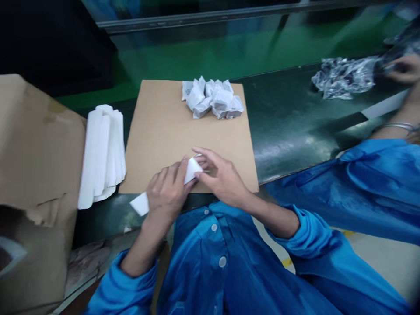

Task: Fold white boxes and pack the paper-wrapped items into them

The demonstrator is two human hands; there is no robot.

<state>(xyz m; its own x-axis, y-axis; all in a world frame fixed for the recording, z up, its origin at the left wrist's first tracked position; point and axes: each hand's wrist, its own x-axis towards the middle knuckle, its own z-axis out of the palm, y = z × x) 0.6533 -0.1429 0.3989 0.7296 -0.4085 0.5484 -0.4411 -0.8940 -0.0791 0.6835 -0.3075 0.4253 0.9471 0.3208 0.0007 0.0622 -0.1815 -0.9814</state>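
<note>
A folded white strip of card or paper (193, 169) is held between my two hands over the front edge of a brown cardboard sheet (160, 131). My left hand (168, 186) wraps over the strip from above, and the strip's loose end sticks out below my left wrist. With thumb and fingers, my right hand (221, 177) pinches the strip's other end. Whether something lies inside the fold is hidden by my fingers. Several small white-wrapped packets (215, 98) lie piled at the sheet's far right corner.
Left of the sheet lies a stack of flat white strips (103, 153). Beyond it stands a large cardboard box (36, 144). On the dark green bench (282, 118) at right is a heap of clear plastic-wrapped items (346, 78), with a co-worker's hand (407, 69) beside it.
</note>
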